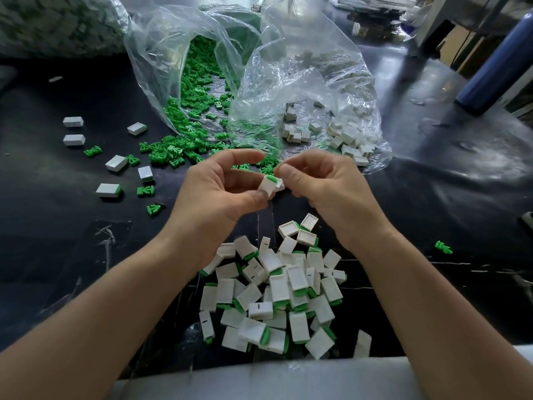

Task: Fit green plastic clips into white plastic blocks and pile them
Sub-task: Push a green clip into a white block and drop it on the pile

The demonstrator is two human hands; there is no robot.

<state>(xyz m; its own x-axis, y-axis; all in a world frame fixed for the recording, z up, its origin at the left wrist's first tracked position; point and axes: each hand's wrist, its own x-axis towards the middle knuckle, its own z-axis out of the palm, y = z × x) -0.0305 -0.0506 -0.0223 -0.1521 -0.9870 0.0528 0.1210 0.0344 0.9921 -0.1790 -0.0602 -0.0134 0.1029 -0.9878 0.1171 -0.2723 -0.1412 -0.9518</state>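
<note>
My left hand (223, 187) pinches a white block (267, 186) between thumb and fingers; a green clip (271, 178) sits in the block's top end. My right hand (323, 183) is curled beside it, its fingertips at the clip and at a second white piece (279, 184) partly hidden behind them. Below my hands lies a pile of fitted blocks (277, 295), white with green ends showing. Loose green clips (184, 145) spill from a clear bag (184, 67). Empty white blocks (346, 140) lie in a second clear bag (311, 82).
Stray white blocks (73, 140) and clips (145, 191) are scattered at the left on the black table (432, 197). One green clip (443, 247) lies alone at the right. A dark blue cylinder (499, 64) stands at the far right. A pale padded edge (259, 379) runs along the near side.
</note>
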